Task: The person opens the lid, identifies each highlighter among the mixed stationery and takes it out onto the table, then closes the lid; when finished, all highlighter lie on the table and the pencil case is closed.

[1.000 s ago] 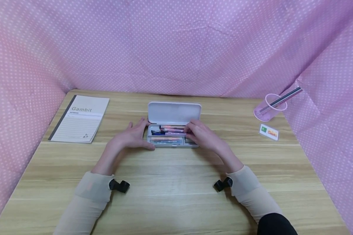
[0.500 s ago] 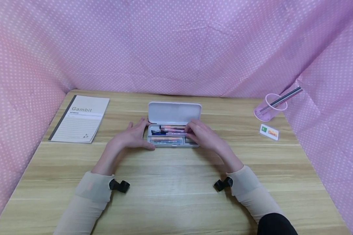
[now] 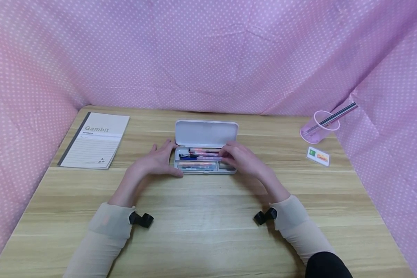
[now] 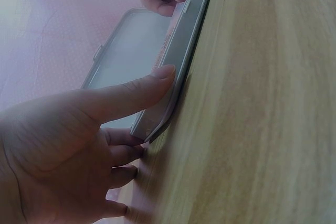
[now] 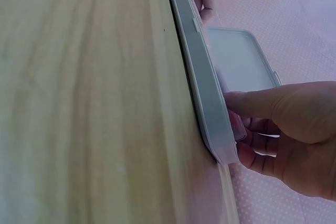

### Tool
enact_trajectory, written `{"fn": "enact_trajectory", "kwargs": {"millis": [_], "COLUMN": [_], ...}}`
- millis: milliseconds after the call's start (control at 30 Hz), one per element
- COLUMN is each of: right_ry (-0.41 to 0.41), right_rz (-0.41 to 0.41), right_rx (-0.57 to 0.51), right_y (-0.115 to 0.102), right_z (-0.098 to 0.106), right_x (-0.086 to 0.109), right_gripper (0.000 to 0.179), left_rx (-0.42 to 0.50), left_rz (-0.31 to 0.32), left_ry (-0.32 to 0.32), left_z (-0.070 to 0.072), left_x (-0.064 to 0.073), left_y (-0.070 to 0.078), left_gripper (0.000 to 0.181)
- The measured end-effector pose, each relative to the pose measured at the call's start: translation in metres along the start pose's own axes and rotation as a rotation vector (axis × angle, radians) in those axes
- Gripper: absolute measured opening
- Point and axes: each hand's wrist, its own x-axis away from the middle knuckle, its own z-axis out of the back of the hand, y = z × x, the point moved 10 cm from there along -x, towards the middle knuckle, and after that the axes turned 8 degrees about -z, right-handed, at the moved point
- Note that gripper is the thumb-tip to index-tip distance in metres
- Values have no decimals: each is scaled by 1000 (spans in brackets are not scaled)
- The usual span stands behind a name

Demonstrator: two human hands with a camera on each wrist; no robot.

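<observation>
Tbl (image 3: 201,231): notebook (image 3: 94,144) lt, cup (image 3: 321,136) rt, rt-hand fingers (image 3: 230,150) partly hiding pencil case (image 3: 206,133).

Pale wood-grain tabletop (image 3: 201,239): lit evenly in the head view, with a faint sheen spread over its middle.
Pink polka-dot cloth backdrop (image 3: 208,58): washed out by haze in both wrist views, most strongly at the left one's upper left corner.
Beige cuffed sleeves (image 3: 104,227): soft shadows cast beside them.
White rectangular pencil case (image 3: 206,133): underlined by dark shadow in the wrist views.
Slim multicoloured pens (image 3: 203,153): rendered softly, fine print unresolved.
</observation>
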Motion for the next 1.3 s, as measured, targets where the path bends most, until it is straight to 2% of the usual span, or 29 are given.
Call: {"fn": "enact_trajectory", "kwargs": {"millis": [267,467,667,867,1100,1300], "right_ry": [25,78,86,79,60,47], "right_rz": [42,21,-66,-132,-197,-215], "right_rx": [-131,-197,-169,-163,-133,-104], "right_y": [12,46,90,125,150,157], "right_z": [23,50,66,73,74,73], "right_x": [7,22,34,34,30,25], "right_gripper": [12,12,13,15,15,14], "left_rx": [-7,-10,-10,-4,4,18], "left_rz": [4,-4,10,15,11,22], "left_ry": [-3,-1,-7,1,0,15], "left_z": [1,1,1,0,0,1], "left_x": [1,-1,1,1,4,4], "left_y": [0,2,2,-1,2,1], "left_gripper": [112,111,111,109,110,110]}}
